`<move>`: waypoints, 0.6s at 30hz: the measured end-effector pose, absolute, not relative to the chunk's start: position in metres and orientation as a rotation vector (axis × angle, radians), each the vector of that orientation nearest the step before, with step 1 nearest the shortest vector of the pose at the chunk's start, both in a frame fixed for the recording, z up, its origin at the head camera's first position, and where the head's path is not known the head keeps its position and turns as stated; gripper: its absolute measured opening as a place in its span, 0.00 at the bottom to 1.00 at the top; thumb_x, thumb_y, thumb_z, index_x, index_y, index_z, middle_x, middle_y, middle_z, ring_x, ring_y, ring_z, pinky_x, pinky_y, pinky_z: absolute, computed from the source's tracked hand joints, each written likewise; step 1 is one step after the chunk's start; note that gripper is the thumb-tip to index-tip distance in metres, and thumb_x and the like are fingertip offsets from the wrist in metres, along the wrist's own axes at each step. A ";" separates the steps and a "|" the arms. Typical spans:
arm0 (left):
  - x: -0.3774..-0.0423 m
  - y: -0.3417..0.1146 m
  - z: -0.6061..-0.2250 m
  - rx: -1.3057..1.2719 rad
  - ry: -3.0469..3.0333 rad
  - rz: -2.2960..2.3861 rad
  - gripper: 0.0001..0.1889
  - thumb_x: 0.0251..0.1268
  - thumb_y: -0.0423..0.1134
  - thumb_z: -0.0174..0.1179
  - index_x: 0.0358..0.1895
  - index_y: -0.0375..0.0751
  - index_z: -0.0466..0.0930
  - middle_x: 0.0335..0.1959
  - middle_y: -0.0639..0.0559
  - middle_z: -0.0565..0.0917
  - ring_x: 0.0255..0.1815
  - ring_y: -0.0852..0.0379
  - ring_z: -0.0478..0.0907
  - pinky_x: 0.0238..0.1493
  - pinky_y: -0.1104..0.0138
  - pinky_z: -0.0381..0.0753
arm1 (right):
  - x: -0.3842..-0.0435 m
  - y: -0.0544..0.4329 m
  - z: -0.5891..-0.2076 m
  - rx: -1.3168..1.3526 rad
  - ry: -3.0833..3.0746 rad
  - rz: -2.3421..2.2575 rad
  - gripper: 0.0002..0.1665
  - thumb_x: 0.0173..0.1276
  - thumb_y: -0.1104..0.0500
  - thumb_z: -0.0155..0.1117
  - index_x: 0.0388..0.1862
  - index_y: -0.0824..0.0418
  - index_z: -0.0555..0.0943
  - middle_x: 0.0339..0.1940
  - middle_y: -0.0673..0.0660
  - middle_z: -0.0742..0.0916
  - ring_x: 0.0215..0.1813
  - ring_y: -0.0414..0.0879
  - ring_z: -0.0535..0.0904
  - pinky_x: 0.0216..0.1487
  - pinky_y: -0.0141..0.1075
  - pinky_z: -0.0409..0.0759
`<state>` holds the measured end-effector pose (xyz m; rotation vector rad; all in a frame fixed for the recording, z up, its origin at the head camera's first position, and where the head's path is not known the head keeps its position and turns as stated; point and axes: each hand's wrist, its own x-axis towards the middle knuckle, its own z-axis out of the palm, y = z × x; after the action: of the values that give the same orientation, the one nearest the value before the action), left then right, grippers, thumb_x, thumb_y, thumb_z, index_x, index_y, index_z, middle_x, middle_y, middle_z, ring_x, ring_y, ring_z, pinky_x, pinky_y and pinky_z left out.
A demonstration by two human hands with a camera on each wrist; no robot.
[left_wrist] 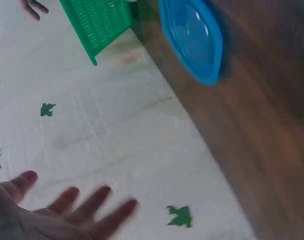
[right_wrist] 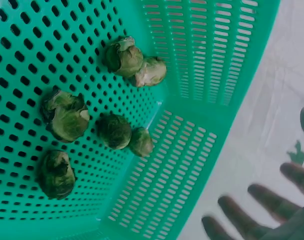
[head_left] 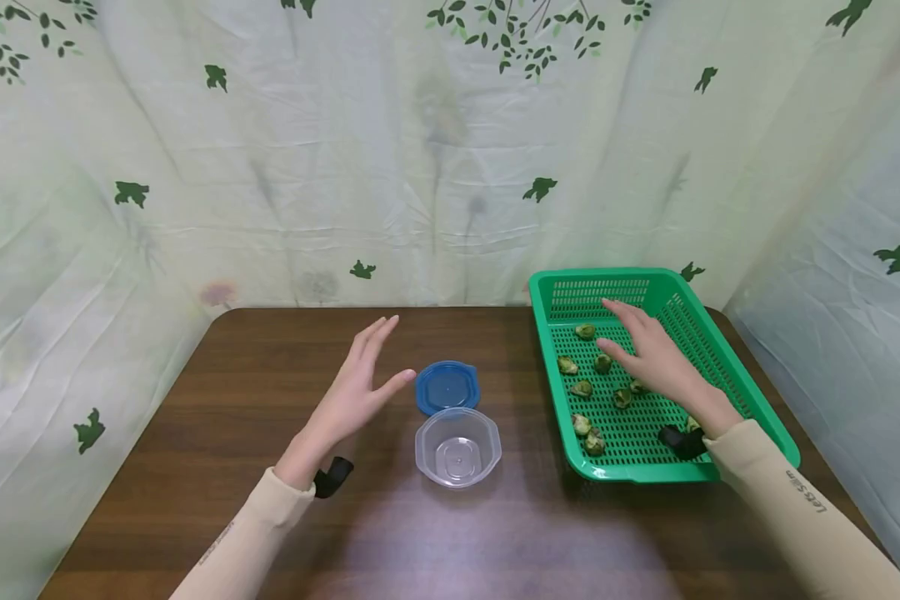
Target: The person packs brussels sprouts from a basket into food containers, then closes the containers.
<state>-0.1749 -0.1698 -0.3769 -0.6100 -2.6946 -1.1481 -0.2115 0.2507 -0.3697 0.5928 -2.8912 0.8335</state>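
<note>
My left hand hovers over the table, left of a clear plastic tub and its blue lid. Its fingers are extended with the thumb spread, and nothing is in its grasp. The lid lies flat just behind the tub, which stands upright with no cover. Above the green basket is my right hand, fingers stretched out and holding nothing. Several Brussels sprouts are scattered on the basket floor. The right wrist view shows more sprouts up close, apart from the spread fingers.
The brown wooden table carries the basket at its right side. Slotted, raised walls surround the basket floor. A pale cloth with leaf prints hangs behind the table and along both sides.
</note>
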 end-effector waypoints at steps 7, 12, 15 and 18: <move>-0.170 -0.181 -0.387 -0.787 -2.516 -1.582 0.38 0.65 0.34 0.62 0.75 0.50 0.54 0.71 0.46 0.61 0.67 0.46 0.64 0.64 0.53 0.65 | -0.212 0.262 -0.371 0.620 -2.881 1.073 0.36 0.75 0.49 0.52 0.76 0.60 0.55 0.70 0.67 0.65 0.61 0.64 0.69 0.52 0.61 0.70; -0.167 -0.188 -0.396 -0.813 -2.369 -1.941 0.37 0.65 0.27 0.59 0.74 0.49 0.55 0.69 0.45 0.63 0.67 0.44 0.64 0.64 0.57 0.66 | -0.213 0.271 -0.374 0.625 -2.857 1.287 0.33 0.77 0.52 0.50 0.75 0.61 0.57 0.67 0.68 0.69 0.59 0.65 0.72 0.51 0.60 0.72; -0.164 -0.190 -0.403 -0.811 -2.339 -2.093 0.38 0.64 0.27 0.60 0.74 0.49 0.54 0.69 0.43 0.62 0.68 0.40 0.62 0.63 0.60 0.66 | -0.215 0.276 -0.377 0.629 -2.828 1.442 0.31 0.77 0.53 0.49 0.74 0.63 0.58 0.65 0.68 0.71 0.57 0.64 0.74 0.50 0.53 0.76; -0.160 -0.190 -0.412 -0.812 -2.336 -2.193 0.38 0.64 0.28 0.60 0.75 0.48 0.53 0.70 0.42 0.61 0.69 0.39 0.59 0.64 0.60 0.64 | -0.215 0.280 -0.376 0.618 -2.823 1.571 0.31 0.78 0.53 0.48 0.73 0.64 0.58 0.64 0.69 0.72 0.53 0.61 0.78 0.49 0.45 0.79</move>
<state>-0.1599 -0.1896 -0.4121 -0.8117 -2.3364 -2.1934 -0.2148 0.2801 -0.3760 0.6181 -2.8231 1.5708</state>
